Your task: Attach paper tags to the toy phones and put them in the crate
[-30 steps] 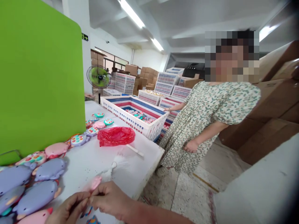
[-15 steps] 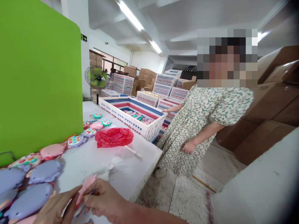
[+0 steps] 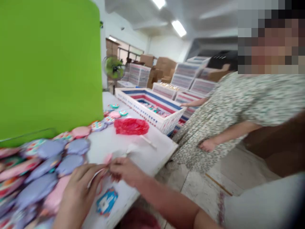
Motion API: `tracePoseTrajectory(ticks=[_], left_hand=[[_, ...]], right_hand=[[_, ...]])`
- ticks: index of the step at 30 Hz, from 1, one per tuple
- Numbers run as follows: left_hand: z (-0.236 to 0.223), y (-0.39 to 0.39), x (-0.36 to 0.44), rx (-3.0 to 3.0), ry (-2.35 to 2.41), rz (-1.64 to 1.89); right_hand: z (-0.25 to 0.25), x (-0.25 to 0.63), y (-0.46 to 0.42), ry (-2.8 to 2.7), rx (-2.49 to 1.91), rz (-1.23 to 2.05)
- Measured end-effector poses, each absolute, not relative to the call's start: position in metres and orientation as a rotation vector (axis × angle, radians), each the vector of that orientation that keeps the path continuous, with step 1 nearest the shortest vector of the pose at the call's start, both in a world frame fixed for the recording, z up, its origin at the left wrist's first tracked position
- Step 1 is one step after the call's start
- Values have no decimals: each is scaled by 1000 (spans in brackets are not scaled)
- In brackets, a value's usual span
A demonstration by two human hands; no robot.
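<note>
Over the white table (image 3: 140,159) my left hand (image 3: 85,181) is closed around a small pink toy (image 3: 108,158), mostly covered by the fingers. The fingers of my right hand (image 3: 122,168) are pinched against the same toy from the right; motion blur hides the exact contact. Just below the hands is a blue printed card (image 3: 107,202) with a white picture; whether it is tied to the toy I cannot tell. Left of my hands lies a pile of purple and pink animal-shaped toys (image 3: 38,187), some with coloured bumps.
A red plastic bag (image 3: 131,126) and a white stick (image 3: 149,142) lie further back. Behind them stands a striped-lined white crate (image 3: 166,124) holding many toys. A green partition (image 3: 50,70) borders the left. A person in a patterned dress (image 3: 214,121) stands right, one hand at the crate.
My view has turned left and down, so more of the toy pile and the blue card show. Both hands remain together at the pink toy.
</note>
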State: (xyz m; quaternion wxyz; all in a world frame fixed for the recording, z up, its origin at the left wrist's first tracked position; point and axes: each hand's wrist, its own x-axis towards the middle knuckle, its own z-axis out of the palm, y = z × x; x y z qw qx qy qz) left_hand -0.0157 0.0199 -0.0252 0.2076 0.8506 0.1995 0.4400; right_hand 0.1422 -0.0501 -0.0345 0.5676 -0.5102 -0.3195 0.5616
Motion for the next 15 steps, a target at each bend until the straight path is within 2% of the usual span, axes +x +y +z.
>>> tracePoseTrajectory(ticks=[8, 15], left_hand=[[-6, -15, -22, 2849, 427, 804], [-19, -32, 6, 3170, 224, 635]], right_hand=[[-30, 154, -54, -639, -1128, 1470], [-27, 141, -55, -648, -1159, 1413]])
